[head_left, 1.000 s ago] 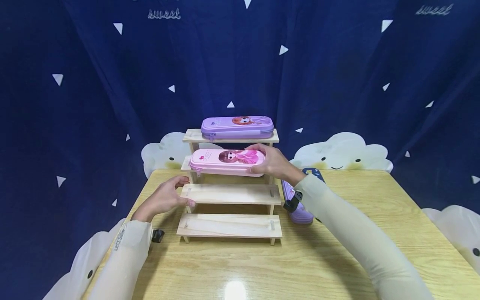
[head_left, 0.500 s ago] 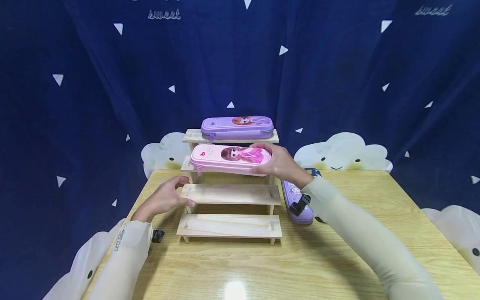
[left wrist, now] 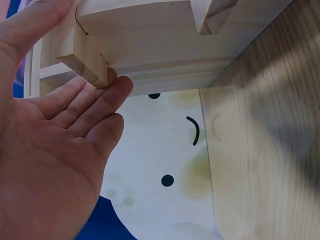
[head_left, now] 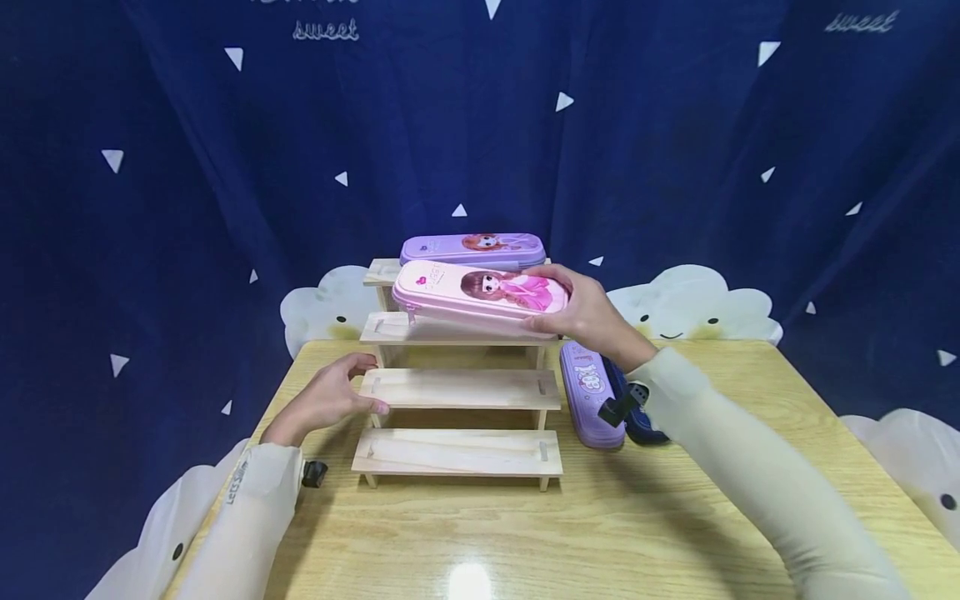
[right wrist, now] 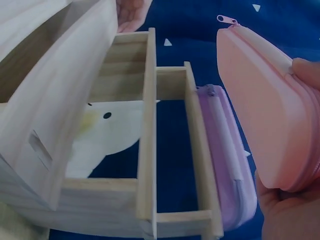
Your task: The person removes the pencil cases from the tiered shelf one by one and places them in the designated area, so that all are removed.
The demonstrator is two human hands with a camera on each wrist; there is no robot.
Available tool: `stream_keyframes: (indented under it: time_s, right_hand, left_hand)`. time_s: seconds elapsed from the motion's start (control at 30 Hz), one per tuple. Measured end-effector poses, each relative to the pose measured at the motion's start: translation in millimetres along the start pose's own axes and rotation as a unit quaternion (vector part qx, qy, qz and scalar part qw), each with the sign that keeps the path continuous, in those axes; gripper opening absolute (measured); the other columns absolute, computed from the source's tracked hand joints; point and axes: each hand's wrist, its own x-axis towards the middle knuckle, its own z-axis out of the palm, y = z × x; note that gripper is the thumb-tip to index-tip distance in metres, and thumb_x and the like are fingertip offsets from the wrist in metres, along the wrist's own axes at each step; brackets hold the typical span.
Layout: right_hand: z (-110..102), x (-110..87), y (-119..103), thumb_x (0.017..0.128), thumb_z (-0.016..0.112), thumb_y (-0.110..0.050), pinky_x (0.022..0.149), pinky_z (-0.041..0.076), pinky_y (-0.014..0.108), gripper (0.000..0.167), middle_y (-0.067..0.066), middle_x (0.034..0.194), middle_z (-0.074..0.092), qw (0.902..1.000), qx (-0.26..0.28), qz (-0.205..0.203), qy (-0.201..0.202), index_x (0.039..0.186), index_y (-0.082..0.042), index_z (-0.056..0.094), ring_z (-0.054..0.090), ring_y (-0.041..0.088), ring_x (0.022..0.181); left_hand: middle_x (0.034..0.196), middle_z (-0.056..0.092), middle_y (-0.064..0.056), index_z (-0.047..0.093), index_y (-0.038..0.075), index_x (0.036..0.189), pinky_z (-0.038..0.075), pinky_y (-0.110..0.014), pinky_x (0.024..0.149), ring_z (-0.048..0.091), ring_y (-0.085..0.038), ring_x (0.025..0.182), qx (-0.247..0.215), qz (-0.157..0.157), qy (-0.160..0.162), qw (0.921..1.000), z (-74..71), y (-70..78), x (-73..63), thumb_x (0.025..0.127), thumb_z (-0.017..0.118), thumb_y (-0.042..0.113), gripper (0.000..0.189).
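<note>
My right hand (head_left: 588, 310) grips the right end of a pink zip pencil case (head_left: 465, 292) with a doll picture on its lid. The case hangs over the second-highest step of a wooden stepped rack (head_left: 457, 387), its left end overlapping the top step in the head view. In the right wrist view the pink case's (right wrist: 265, 110) underside shows, apart from the rack. With thumb at the front and fingers behind, my left hand (head_left: 333, 396) holds the left end of a lower step. A purple pencil case (head_left: 468, 246) lies on the top step, partly hidden behind the pink one.
Right of the rack, a lilac pencil case (head_left: 588, 392) and a dark blue pencil case (head_left: 645, 425) lie on the wooden table (head_left: 465, 542), the blue one partly covered by my right wrist. A dark blue curtain (head_left: 480, 125) with white clouds hangs behind.
My right hand has lifted the pink pencil case off the second-highest step and carried it up and to the right. My left hand stays at the rack.
</note>
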Motion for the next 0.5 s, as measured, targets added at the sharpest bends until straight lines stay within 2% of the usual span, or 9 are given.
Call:
stream_keyframes:
  time_s: [0.27,0.5]
  right_hand:
    - [-19.7,-8.0,-0.6,0.077,0.088,-0.022,0.094,0.048,0.017,0.068,0.01,0.134,0.063,0.9994,0.03,0.007,0.018,0.138,-0.017,0.059,0.058,0.022,0.114]
    - [-38.6,-17.2,-1.0,0.08,0.085,-0.019,0.09,0.05,0.014,0.065,0.005,0.134,0.061,0.9978,0.054,0.021,0.032,0.139,-0.017,0.057,0.057,0.019,0.112]
  left_hand:
    - [0.14,0.058,-0.023,0.051,0.001,0.141,0.041,-0.059,0.112,0.052,-0.042,0.133,0.004,-0.002,-0.001,1.0,-0.7,-0.5,-0.1,0.073,0.091,0.033,0.085]
    - [0.14,0.058,-0.023,0.051,0.001,0.141,0.041,-0.059,0.112,0.052,-0.042,0.133,0.0,0.001,0.0,1.0,-0.6,0.6,-0.6,0.073,0.091,0.032,0.085]
